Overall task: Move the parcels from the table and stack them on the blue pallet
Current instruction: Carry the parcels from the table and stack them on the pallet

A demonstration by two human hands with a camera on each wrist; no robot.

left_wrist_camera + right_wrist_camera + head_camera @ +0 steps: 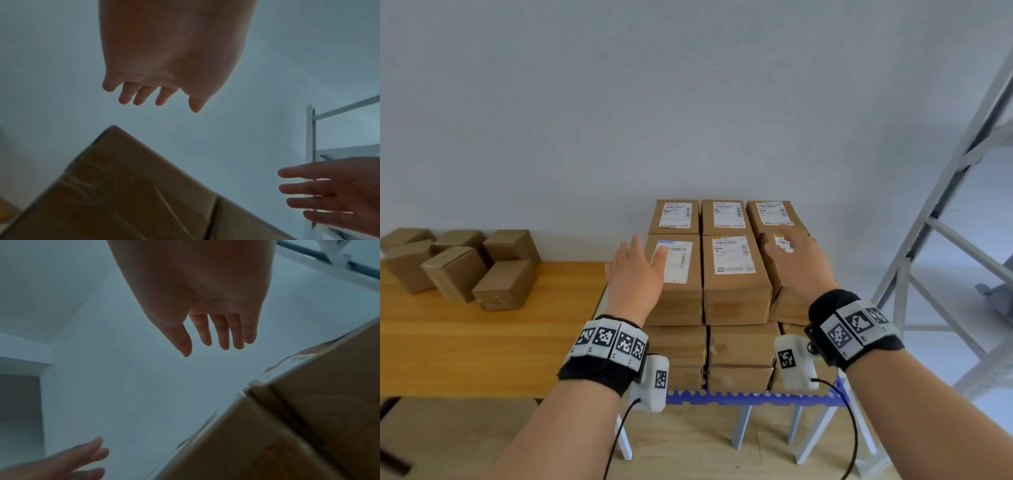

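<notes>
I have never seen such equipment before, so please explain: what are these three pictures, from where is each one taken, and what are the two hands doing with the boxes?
No machine here: a person wears one camera on the head and one on each wrist, on black bands with printed markers. The wide picture comes from the head; the two dim ones look along each hand from the wrist. The left hand and right hand are open over the stacked parcels on the blue pallet, holding nothing. The top parcels carry white shipping labels. More parcels lie in a loose group on the wooden table at the left. A grey metal rack stands at the right.
</notes>
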